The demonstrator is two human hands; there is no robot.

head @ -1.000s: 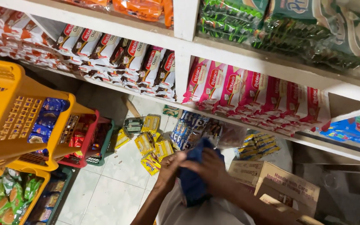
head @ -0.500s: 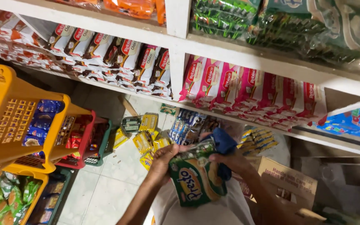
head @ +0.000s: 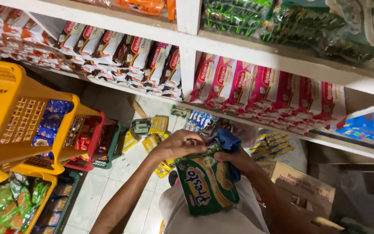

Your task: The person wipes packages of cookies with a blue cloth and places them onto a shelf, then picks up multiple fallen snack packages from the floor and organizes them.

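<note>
Left hand [head: 182, 145] pinched on top edge of green plastic biscuit multipack [head: 206, 184]. Right hand [head: 234, 158] closed on its upper right side, with a blue cloth [head: 228, 143] bunched in it. Pack hangs at chest, below the white shelf [head: 256, 54]. Looks light, slick film, contents likely crushable; support from underneath.

Your two hands [head: 182, 145] and forearms are bare, with no gloves, rings, watch or bracelet showing. No sleeve reaches down either forearm. Below them, toward 6 o'clock in the head view, you wear a plain pale grey, almost white top [head: 213, 221] of smooth, unpatterned fabric
</note>
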